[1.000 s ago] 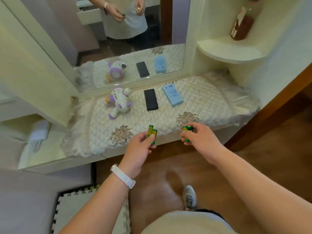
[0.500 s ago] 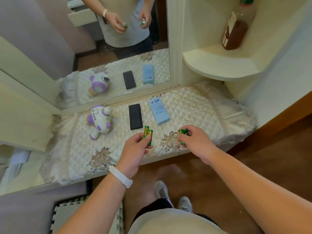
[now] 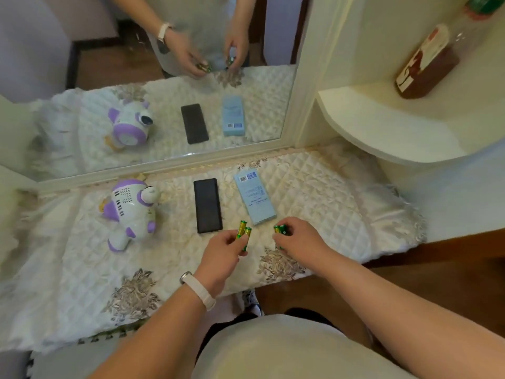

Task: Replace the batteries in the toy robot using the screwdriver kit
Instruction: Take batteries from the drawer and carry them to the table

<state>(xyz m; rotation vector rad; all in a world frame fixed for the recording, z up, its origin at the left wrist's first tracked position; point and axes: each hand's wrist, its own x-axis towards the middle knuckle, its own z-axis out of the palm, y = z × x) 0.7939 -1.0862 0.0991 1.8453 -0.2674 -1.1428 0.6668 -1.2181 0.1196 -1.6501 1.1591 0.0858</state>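
Pinching two green batteries (image 3: 243, 236) upright in the left hand (image 3: 221, 251), curling the right hand (image 3: 299, 239) round a second pair (image 3: 281, 230). Just carried forward, now over the quilted cover (image 3: 328, 192): ready to set down. Well left, toy robot (image 3: 131, 212), seemingly unopened. Just ahead, black slab (image 3: 207, 205) and blue box (image 3: 254, 199), probably the kit; nothing blocking.

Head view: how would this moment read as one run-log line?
left grip: pinches battery pair | right grip: holds other batteries | toy robot: lying on cloth, untouched | blue box: beside phone
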